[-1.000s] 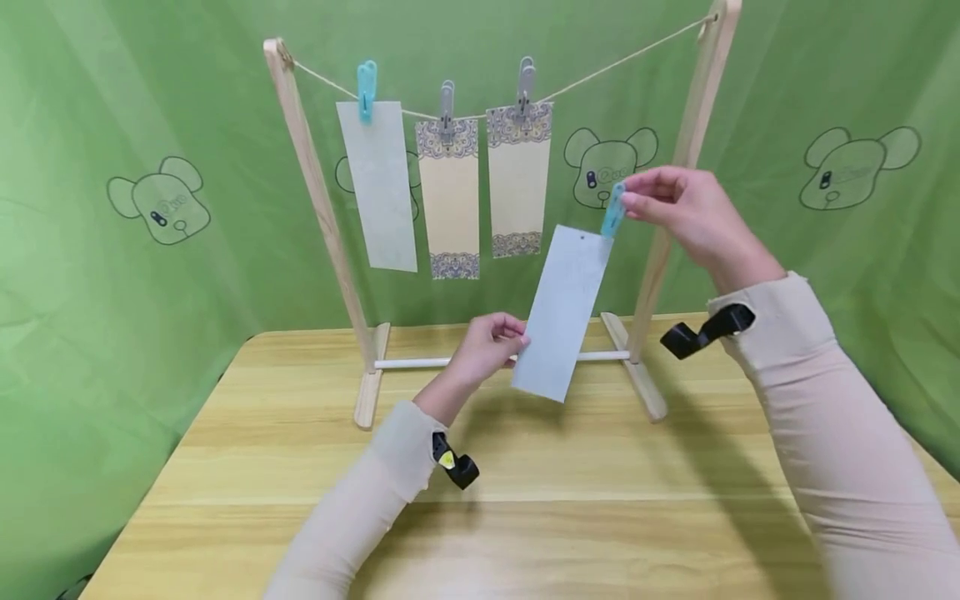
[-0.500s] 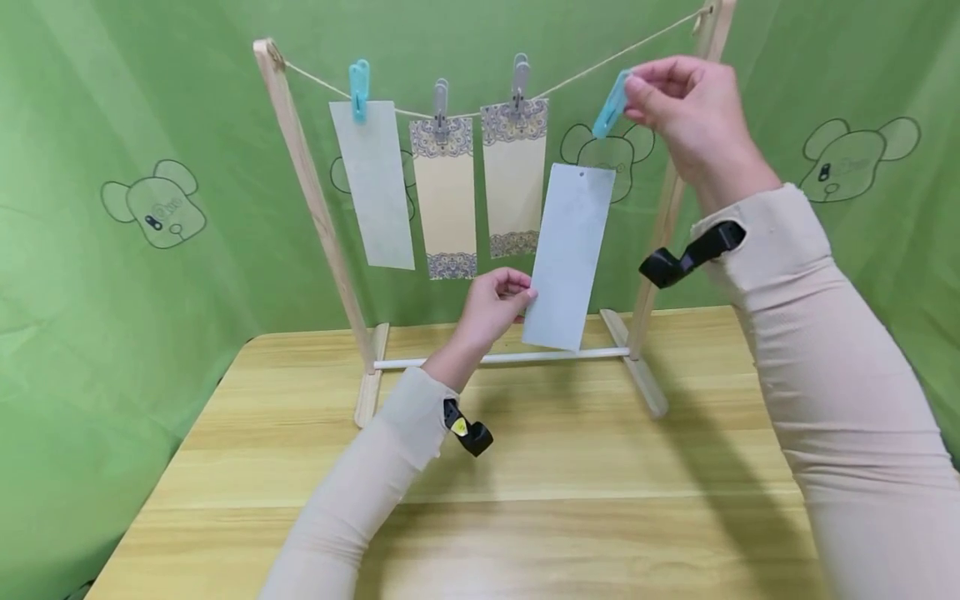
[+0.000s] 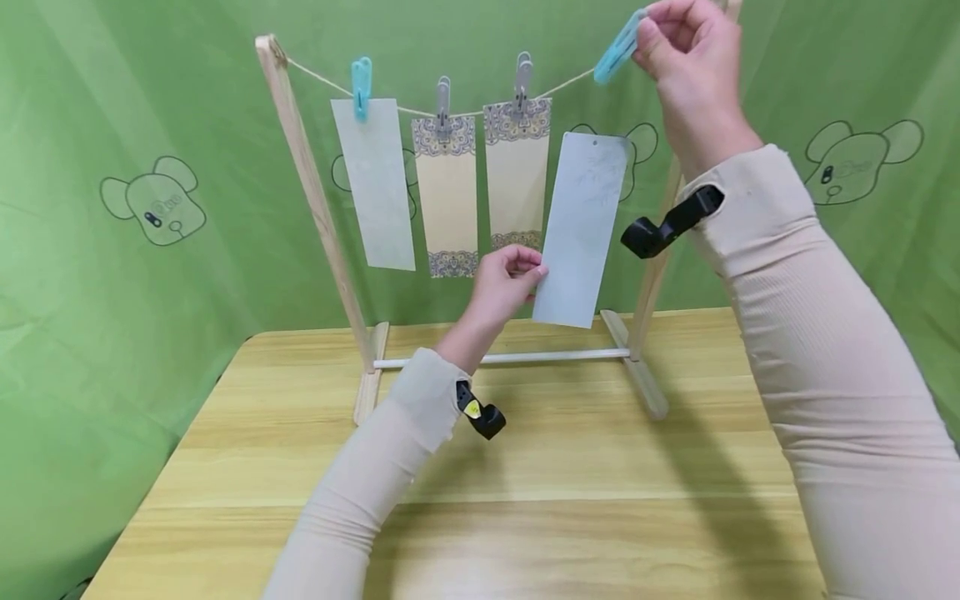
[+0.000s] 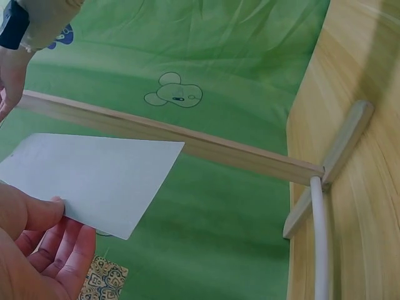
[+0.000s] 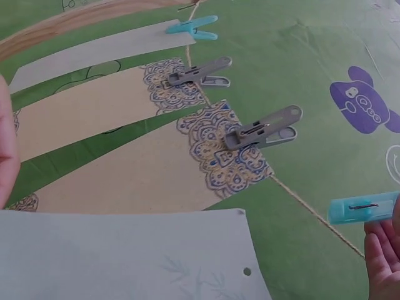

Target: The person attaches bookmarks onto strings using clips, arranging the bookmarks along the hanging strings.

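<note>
My left hand (image 3: 504,287) pinches the left edge of a pale blue paper bookmark (image 3: 581,229), thumb on the front and fingers behind. Near the bookmark's top edge is a small punched hole, and a faint leaf print shows there in the right wrist view. Up at the right, my right hand (image 3: 697,71) pinches a light blue clothespin (image 3: 620,46) between thumb and fingers. The clothespin's tip overlaps the string (image 3: 573,82) in the head view, above the bookmark's top edge. Between clothespin and bookmark there is a gap.
On the string hang a pale bookmark (image 3: 372,183) under a blue clothespin (image 3: 362,87) and two patterned bookmarks (image 3: 446,196) under grey clothespins (image 5: 262,128). Wooden posts (image 3: 307,183) and a white crossbar (image 3: 555,357) form the rack on the wooden table (image 3: 525,533). Green cloth (image 3: 187,308) surrounds it.
Both hands have risen toward the string, the left with the bookmark, the right with the clothespin. The clothespin was at the bookmark's top corner and is now apart, up at the string.
</note>
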